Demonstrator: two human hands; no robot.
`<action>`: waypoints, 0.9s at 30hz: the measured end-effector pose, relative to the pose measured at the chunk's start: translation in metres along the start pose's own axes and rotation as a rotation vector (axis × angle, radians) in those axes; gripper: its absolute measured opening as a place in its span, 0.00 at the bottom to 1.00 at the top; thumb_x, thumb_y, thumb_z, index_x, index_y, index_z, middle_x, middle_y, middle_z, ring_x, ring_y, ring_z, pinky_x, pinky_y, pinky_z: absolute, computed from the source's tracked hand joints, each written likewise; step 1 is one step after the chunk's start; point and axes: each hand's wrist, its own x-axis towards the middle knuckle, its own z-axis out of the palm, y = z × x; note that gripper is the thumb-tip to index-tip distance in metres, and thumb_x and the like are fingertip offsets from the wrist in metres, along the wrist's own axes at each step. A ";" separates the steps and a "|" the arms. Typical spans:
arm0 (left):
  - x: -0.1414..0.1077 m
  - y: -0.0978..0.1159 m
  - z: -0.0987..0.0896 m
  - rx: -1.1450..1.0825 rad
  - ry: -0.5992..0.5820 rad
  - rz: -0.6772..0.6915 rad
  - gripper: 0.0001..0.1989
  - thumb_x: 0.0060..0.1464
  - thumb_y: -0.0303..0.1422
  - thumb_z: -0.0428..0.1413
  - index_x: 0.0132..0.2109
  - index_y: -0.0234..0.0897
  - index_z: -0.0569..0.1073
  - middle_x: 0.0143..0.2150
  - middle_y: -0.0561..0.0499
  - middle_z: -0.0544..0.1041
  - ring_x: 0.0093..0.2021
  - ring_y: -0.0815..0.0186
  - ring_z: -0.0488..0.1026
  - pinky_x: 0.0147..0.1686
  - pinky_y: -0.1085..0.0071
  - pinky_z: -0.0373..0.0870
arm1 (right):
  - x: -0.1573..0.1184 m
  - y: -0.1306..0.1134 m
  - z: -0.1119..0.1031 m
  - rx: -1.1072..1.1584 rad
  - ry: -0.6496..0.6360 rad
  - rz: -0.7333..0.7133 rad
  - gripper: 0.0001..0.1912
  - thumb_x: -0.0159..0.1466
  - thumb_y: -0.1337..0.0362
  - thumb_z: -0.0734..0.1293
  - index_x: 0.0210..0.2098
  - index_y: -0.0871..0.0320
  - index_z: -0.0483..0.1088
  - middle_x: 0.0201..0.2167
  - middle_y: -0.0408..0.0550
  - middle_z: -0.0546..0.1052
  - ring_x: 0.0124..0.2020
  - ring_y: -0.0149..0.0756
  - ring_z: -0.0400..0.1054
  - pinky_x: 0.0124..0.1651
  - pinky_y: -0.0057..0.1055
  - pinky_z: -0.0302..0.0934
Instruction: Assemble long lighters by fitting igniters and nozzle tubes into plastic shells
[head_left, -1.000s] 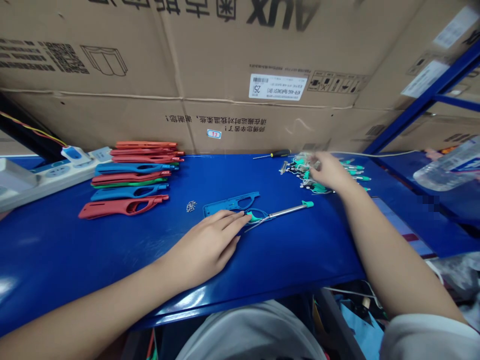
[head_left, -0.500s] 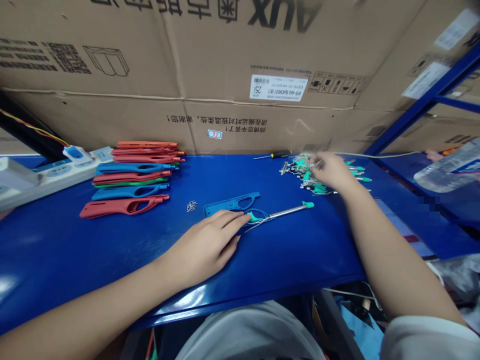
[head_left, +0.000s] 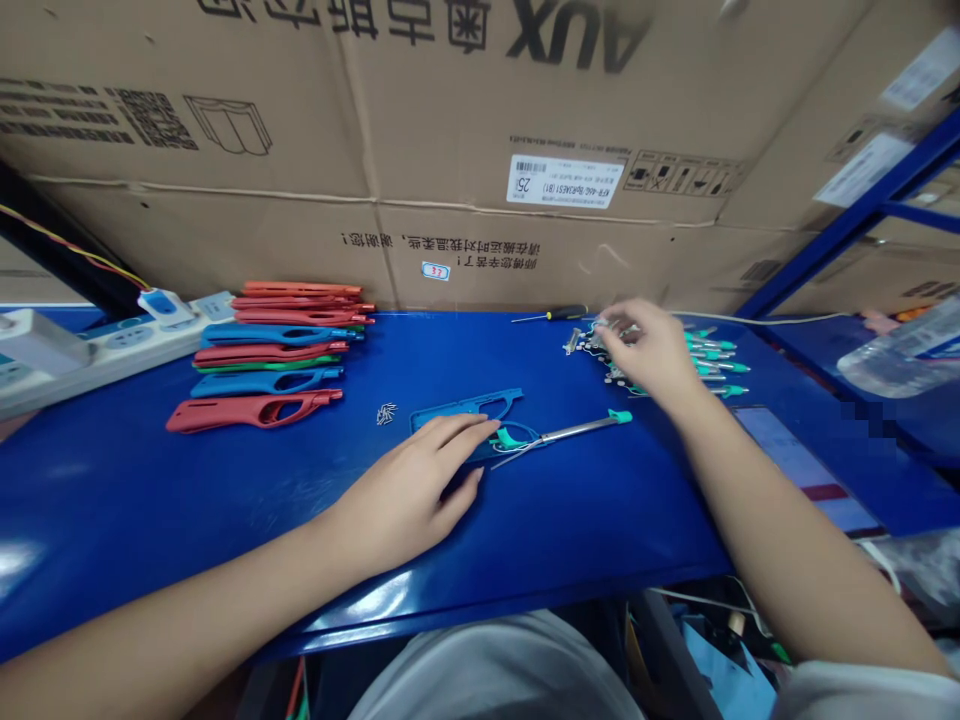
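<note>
My left hand (head_left: 409, 480) lies over a blue lighter casing half (head_left: 481, 452), fingers on its far side and thumb near its front edge. Part of the casing is hidden beneath the hand. A green trigger (head_left: 510, 440), thin wires and a metal lighter tube (head_left: 581, 430) with a green end sit at its right. Just behind lies another blue casing half (head_left: 510, 402). My right hand (head_left: 652, 345) is over a pile of green-tipped lighter inner parts (head_left: 720, 366), its thumb and fingers pinched together among white wires. What they pinch is too small to make out.
Several red, blue and green lighter casings (head_left: 255, 411) are stacked at the left, beside a white power strip (head_left: 127, 345). Small screws (head_left: 386, 413) lie in a heap. A screwdriver (head_left: 562, 313) rests before the cardboard (head_left: 450, 220); a phone-like slab (head_left: 810, 470) is right.
My right hand has shifted slightly left and up over the pile, uncovering more green-tipped parts on its right. My left hand stays on the blue casing half. The view has shifted slightly.
</note>
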 end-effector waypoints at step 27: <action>0.011 0.007 -0.005 -0.744 -0.036 -0.237 0.13 0.65 0.38 0.55 0.49 0.38 0.81 0.43 0.49 0.83 0.42 0.62 0.79 0.44 0.67 0.76 | -0.060 -0.104 0.017 0.775 -0.386 -0.473 0.12 0.68 0.71 0.65 0.48 0.55 0.77 0.40 0.50 0.81 0.42 0.34 0.76 0.44 0.33 0.74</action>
